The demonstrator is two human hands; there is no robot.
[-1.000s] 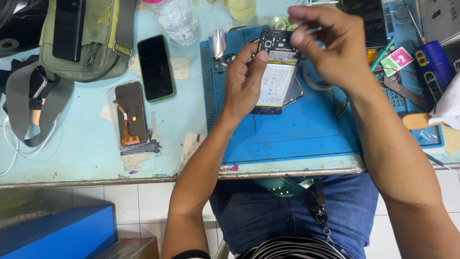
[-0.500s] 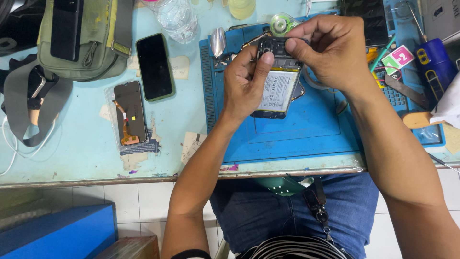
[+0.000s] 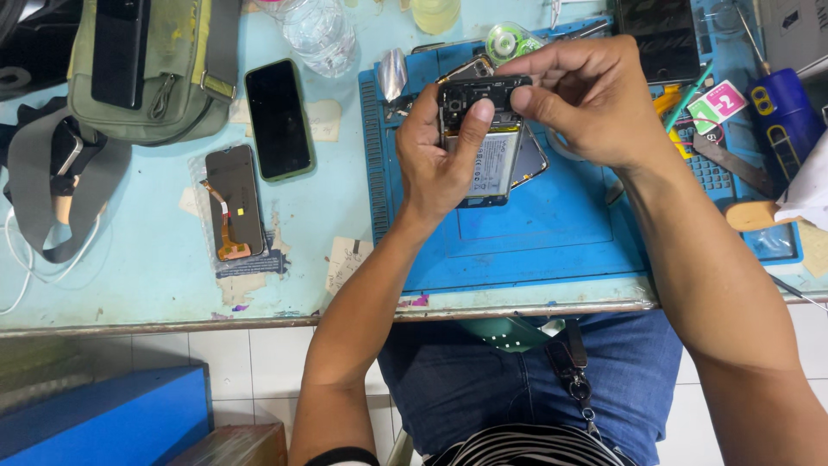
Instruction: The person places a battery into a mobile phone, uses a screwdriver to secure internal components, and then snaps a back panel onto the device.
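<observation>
A worn pale blue surface [image 3: 155, 285] with a chipped metal front edge, evenly lit. Below it, a white tiled floor [image 3: 250, 362] and a blue box-shaped object [image 3: 103, 423] at lower left.

Bare forearms, blue jeans [image 3: 483, 380], striped shirt [image 3: 526, 447], black wristband [image 3: 343, 455].

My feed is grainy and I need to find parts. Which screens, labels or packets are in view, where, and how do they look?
Opened phone: held in left hand and right hand, pale label on its battery.
Black phone: left of blue mat, dark screen, green case.
Loose screen: nearer the edge, dark, orange flex cable.
Dark screen: mat's top right.
Pink-and-green packet: right side, small rectangle.
</observation>
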